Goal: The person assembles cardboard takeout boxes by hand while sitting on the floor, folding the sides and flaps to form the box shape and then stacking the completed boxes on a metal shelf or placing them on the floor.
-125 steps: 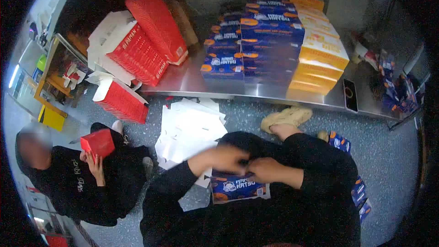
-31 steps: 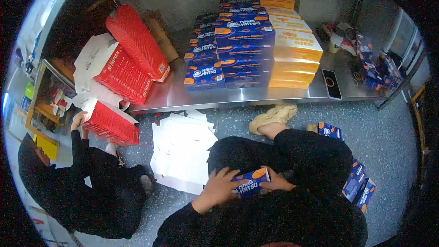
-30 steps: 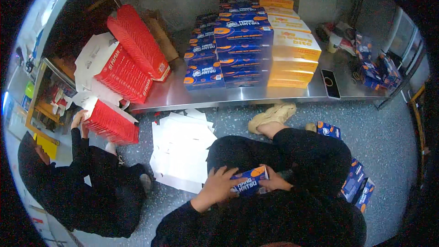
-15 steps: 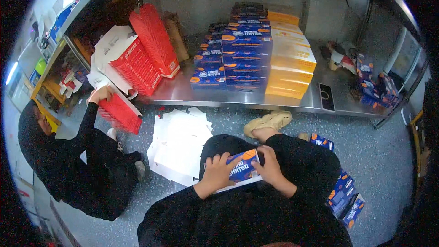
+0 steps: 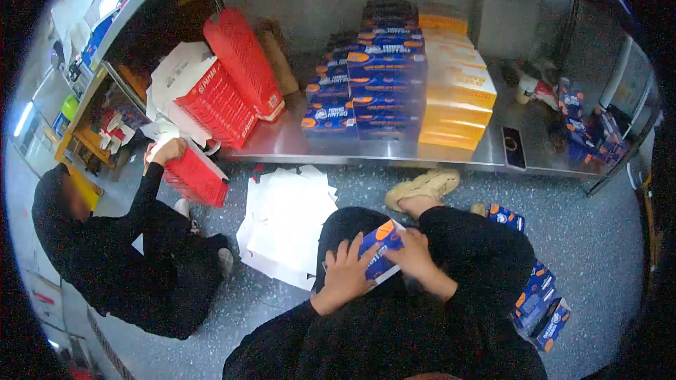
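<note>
Two hands, set apart, hold one blue box between them over the lap: the left hand spreads across its left side, the right hand lies on its right edge. The box sits tilted, its far end clear of the fingers. Right of the knee lie blue cartons, too overlapped to count; one more lies farther off. Left of the knee is one heap of white sheets; speckled floor shows between it and a tan shoe. One co-worker grips one red stack off the bench's left front corner. On the bench — bare steel along its front edge — stand two red stacks, blue boxes and yellow boxes uncounted, and one phone near the right front.
</note>
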Motion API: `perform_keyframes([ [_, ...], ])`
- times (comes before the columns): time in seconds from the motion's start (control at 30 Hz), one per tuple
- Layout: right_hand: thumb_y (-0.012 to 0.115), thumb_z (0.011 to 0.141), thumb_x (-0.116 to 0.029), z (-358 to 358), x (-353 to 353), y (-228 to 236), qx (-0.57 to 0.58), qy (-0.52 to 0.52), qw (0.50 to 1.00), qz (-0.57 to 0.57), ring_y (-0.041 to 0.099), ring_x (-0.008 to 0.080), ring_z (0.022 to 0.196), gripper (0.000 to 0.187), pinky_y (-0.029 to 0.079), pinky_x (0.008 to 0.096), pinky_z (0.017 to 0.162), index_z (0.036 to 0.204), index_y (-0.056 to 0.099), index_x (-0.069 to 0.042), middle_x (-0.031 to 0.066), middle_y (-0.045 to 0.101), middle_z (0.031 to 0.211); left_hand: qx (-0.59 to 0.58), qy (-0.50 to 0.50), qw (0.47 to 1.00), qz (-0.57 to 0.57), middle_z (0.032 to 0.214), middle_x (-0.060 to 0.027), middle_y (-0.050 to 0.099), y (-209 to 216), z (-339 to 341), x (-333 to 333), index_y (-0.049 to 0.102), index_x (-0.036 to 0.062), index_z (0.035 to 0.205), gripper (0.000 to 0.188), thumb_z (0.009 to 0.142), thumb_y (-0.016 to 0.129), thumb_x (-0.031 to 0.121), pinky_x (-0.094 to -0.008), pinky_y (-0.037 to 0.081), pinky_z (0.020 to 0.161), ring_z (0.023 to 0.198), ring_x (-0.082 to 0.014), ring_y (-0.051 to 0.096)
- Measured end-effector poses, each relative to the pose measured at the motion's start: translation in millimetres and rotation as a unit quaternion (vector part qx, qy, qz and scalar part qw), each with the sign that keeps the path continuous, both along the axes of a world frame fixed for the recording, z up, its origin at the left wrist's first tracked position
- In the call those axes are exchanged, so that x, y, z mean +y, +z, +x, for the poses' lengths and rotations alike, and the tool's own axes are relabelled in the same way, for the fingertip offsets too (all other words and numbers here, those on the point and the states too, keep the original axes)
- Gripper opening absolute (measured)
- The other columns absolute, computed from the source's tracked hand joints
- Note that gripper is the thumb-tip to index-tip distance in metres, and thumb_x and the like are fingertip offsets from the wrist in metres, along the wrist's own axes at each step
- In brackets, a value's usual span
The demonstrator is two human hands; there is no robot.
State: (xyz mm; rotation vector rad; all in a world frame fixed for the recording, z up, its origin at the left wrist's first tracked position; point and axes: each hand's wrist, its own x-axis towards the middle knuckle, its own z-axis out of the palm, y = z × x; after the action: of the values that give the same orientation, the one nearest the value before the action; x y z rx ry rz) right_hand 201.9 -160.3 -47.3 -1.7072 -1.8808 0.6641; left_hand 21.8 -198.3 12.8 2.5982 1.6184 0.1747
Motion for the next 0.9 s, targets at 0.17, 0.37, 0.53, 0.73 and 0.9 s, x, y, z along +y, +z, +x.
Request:
perform_keyframes([
  [0.17,0.072,0.063,-0.031,6.7,5.8,-2.9,0.242,-0.012,0.967,-0.081,0.057,0.0316,0.083,0.034,0.044,0.0358,0.076,0.078,0.063,-0.001,0.0180,0.058,0.091,0.019,-0.003,1.000,0.002,0.136,-0.0143,0.023,-3.4,-4.8,1.3,0.039,0.0233,0.127,0.079,0.057,0.071,0.043,-0.0591,0.027,0.088,0.119,-0.0349,0.029],
  [0.37,0.064,0.070,-0.029,11.5,6.2,13.2,0.122,0.013,0.992,-0.027,0.056,0.0332,0.090,0.029,0.044,0.0379,0.080,0.078,0.065,-0.001,0.0211,0.060,0.092,-0.022,-0.037,0.999,-0.029,0.138,-0.0205,0.017,3.2,-4.8,6.9,0.038,0.0151,0.127,0.083,0.057,0.070,0.047,-0.0658,0.018,0.091,0.127,-0.0360,0.017],
  [0.53,0.062,0.070,-0.012,11.3,30.6,11.6,0.269,0.022,0.960,-0.068,0.059,0.0215,0.086,0.020,0.046,0.0296,0.075,0.078,0.063,0.006,0.0163,0.061,0.096,-0.008,-0.052,0.997,-0.054,0.134,-0.0247,0.023,16.1,-3.3,13.2,0.039,0.0095,0.126,0.077,0.063,0.066,0.043,-0.0652,0.022,0.090,0.124,-0.0411,0.021],
  [0.73,0.054,0.079,-0.012,18.3,47.4,35.9,0.425,0.055,0.899,-0.088,0.050,0.0206,0.102,0.022,0.035,0.0280,0.090,0.093,0.061,0.004,0.0136,0.054,0.111,-0.033,-0.022,0.995,-0.094,0.097,-0.0114,0.061,41.8,-20.5,36.9,0.048,0.0140,0.117,0.037,0.080,0.046,0.020,-0.0398,0.049,0.066,0.080,-0.0283,0.061],
  [0.9,0.057,0.079,-0.015,9.3,34.2,29.6,0.464,0.033,0.883,-0.063,0.050,0.0198,0.097,0.022,0.036,0.0303,0.087,0.094,0.057,0.001,0.0108,0.057,0.103,-0.090,0.040,0.993,-0.058,0.081,-0.0154,0.061,78.4,-19.4,49.6,0.049,0.0159,0.109,0.031,0.078,0.044,0.010,-0.0420,0.048,0.060,0.070,-0.0330,0.060],
])
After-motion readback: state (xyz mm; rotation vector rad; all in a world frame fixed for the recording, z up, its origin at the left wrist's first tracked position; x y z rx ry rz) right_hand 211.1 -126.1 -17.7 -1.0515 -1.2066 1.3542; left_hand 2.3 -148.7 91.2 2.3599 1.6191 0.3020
